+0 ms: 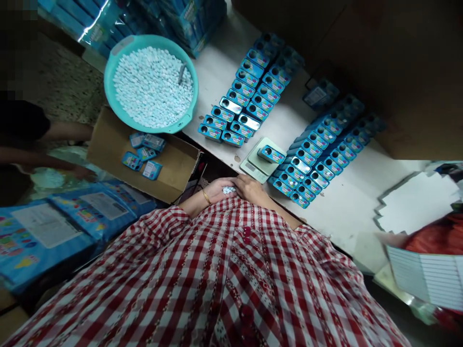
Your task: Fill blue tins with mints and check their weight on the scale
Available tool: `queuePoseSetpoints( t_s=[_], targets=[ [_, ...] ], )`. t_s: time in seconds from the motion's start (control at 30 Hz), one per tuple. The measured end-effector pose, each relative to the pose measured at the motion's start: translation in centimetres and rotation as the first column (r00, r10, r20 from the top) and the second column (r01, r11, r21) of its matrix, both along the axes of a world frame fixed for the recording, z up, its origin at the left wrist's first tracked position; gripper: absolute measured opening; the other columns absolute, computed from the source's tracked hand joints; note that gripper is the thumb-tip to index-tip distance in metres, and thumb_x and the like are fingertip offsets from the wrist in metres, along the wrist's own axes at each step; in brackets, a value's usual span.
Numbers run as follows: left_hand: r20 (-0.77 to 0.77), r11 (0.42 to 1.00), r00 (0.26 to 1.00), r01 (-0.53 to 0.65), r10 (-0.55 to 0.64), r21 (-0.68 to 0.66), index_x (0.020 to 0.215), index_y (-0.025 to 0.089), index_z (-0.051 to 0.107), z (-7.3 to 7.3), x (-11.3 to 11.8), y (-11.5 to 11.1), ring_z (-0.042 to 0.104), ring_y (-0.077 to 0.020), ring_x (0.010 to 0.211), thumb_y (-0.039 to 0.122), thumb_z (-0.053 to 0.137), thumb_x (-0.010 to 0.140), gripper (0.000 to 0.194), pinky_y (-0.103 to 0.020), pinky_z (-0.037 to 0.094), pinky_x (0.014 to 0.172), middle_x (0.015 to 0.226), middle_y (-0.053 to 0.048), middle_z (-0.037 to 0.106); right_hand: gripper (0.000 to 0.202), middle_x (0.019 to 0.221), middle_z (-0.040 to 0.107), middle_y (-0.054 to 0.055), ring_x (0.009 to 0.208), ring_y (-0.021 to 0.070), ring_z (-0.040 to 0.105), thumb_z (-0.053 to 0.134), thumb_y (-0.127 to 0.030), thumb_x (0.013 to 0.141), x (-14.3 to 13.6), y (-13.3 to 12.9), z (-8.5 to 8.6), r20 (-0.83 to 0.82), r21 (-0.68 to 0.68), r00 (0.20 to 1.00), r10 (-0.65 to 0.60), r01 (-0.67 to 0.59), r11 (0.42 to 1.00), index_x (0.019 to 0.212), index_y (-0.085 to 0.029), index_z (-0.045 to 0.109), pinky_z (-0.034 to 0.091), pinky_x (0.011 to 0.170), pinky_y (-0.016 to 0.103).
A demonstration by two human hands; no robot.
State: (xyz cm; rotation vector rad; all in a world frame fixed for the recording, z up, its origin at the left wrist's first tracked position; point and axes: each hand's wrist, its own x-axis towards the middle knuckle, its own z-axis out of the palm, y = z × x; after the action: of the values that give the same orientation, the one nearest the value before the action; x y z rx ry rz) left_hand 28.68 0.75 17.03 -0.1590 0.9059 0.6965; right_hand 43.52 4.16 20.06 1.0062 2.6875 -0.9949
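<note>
My left hand (217, 189) is cupped palm up near the table's front edge, with several small white candies (228, 190) in it. Against its fingertips rests my right hand (251, 189), back up, its fingers curled together; whatever is under them is hidden. Just beyond my hands stands a pale kitchen scale (249, 168) with one blue tin (272, 154) on it. Rows of blue tins with round openings stand at the back (231, 139) and to the right (304, 155) of the scale. A turquoise basin (108, 82) full of white candies is at the left.
An open cardboard box (170, 188) holds several blue packs. Blue wrapped packages (54, 231) lie at the left, near another person's arms (54, 161). White cards (419, 197) and red cloth (437, 238) are at the right. Wrapped blue packs (181, 24) stand behind the basin.
</note>
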Motion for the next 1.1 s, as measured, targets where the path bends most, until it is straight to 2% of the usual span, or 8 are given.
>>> queuePoseSetpoints(
  t_s=[0.3, 0.5, 0.57, 0.7, 0.8, 0.87, 1.0, 1.1],
  targets=[
    [-0.039, 0.998, 0.998, 0.051, -0.049, 0.035, 0.072, 0.01, 0.065, 0.4, -0.5, -0.3, 0.061, -0.0118, 0.059, -0.003, 0.053, 0.068, 0.019, -0.024, 0.048, 0.069, 0.06, -0.003, 0.062, 0.016, 0.093, 0.06, 0.011, 0.087, 0.0187, 0.056, 0.046, -0.013, 0.087, -0.6, 0.1, -0.5, -0.034, 0.004, 0.999, 0.004, -0.004, 1.0, 0.094, -0.013, 0.06, 0.046, 0.076, 0.03],
    [-0.017, 0.995, 0.997, 0.073, -0.072, 0.073, 0.086, 0.009, 0.069, 0.9, -0.4, 0.0, 0.066, -0.016, 0.078, -0.002, 0.056, 0.071, 0.022, -0.03, 0.047, 0.085, 0.082, -0.01, 0.071, 0.019, 0.092, 0.063, 0.008, 0.088, 0.0155, 0.058, 0.043, -0.02, 0.091, 1.1, -0.6, -1.2, -0.301, -0.104, 0.924, -0.237, 0.215, 0.971, 0.091, -0.018, 0.062, 0.047, 0.078, 0.028],
    [-0.009, 0.994, 0.997, 0.081, -0.08, 0.075, 0.087, 0.008, 0.069, 0.9, -0.3, 0.1, 0.067, -0.016, 0.078, -0.002, 0.056, 0.071, 0.023, -0.03, 0.048, 0.086, 0.084, -0.01, 0.071, 0.021, 0.092, 0.063, 0.008, 0.088, 0.0154, 0.059, 0.043, -0.025, 0.092, 1.4, -0.8, -1.0, -0.322, -0.107, 0.915, -0.242, 0.219, 0.97, 0.092, -0.018, 0.063, 0.047, 0.078, 0.027],
    [0.008, 0.996, 0.998, 0.063, -0.064, 0.055, 0.09, 0.007, 0.069, 0.4, 0.0, 0.3, 0.068, -0.0167, 0.076, -0.001, 0.055, 0.075, 0.021, -0.031, 0.049, 0.085, 0.084, -0.012, 0.071, 0.027, 0.1, 0.063, 0.01, 0.094, 0.0185, 0.057, 0.044, -0.032, 0.092, 2.7, 0.3, -0.4, -0.315, 0.042, 0.928, -0.201, 0.225, 0.973, 0.103, -0.018, 0.062, 0.047, 0.083, 0.031],
    [0.022, 1.0, 1.0, 0.011, -0.012, 0.027, 0.092, 0.005, 0.067, 0.2, 0.2, 0.5, 0.068, -0.0196, 0.088, 0.002, 0.053, 0.079, 0.02, -0.032, 0.048, 0.089, 0.092, -0.016, 0.071, 0.037, 0.114, 0.057, 0.015, 0.105, 0.0247, 0.05, 0.048, -0.036, 0.089, 5.1, 3.1, -0.8, -0.276, 0.26, 0.892, -0.358, 0.427, 0.866, 0.118, -0.014, 0.055, 0.042, 0.091, 0.04],
    [0.016, 1.0, 1.0, -0.018, 0.018, 0.005, 0.092, 0.004, 0.067, 0.2, 0.1, 0.7, 0.067, -0.0207, 0.091, 0.002, 0.051, 0.08, 0.02, -0.031, 0.048, 0.09, 0.094, -0.018, 0.07, 0.043, 0.118, 0.054, 0.018, 0.106, 0.0287, 0.047, 0.05, -0.034, 0.087, 7.0, 5.2, -1.5, -0.201, 0.362, 0.869, -0.452, 0.495, 0.79, 0.124, -0.012, 0.05, 0.041, 0.09, 0.046],
    [-0.021, 0.993, 0.993, -0.118, 0.118, -0.028, 0.091, 0.003, 0.066, 0.2, -0.7, 0.7, 0.068, -0.0207, 0.09, 0.001, 0.048, 0.08, 0.021, -0.031, 0.05, 0.089, 0.094, -0.019, 0.07, 0.037, 0.103, 0.057, 0.015, 0.095, 0.0283, 0.049, 0.051, -0.025, 0.084, 8.0, 7.2, -2.8, -0.068, 0.384, 0.909, -0.411, 0.404, 0.83, 0.118, -0.012, 0.053, 0.044, 0.084, 0.045],
    [-0.062, 0.974, 0.974, -0.22, 0.216, -0.06, 0.094, 0.004, 0.066, -0.4, -1.8, 0.6, 0.068, -0.0198, 0.09, 0.001, 0.049, 0.08, 0.022, -0.03, 0.05, 0.089, 0.093, -0.018, 0.07, 0.037, 0.102, 0.057, 0.014, 0.094, 0.0273, 0.049, 0.051, -0.026, 0.083, 5.0, 6.6, -3.2, -0.072, 0.35, 0.94, -0.334, 0.337, 0.874, 0.118, -0.014, 0.053, 0.046, 0.081, 0.042]
  ],
)
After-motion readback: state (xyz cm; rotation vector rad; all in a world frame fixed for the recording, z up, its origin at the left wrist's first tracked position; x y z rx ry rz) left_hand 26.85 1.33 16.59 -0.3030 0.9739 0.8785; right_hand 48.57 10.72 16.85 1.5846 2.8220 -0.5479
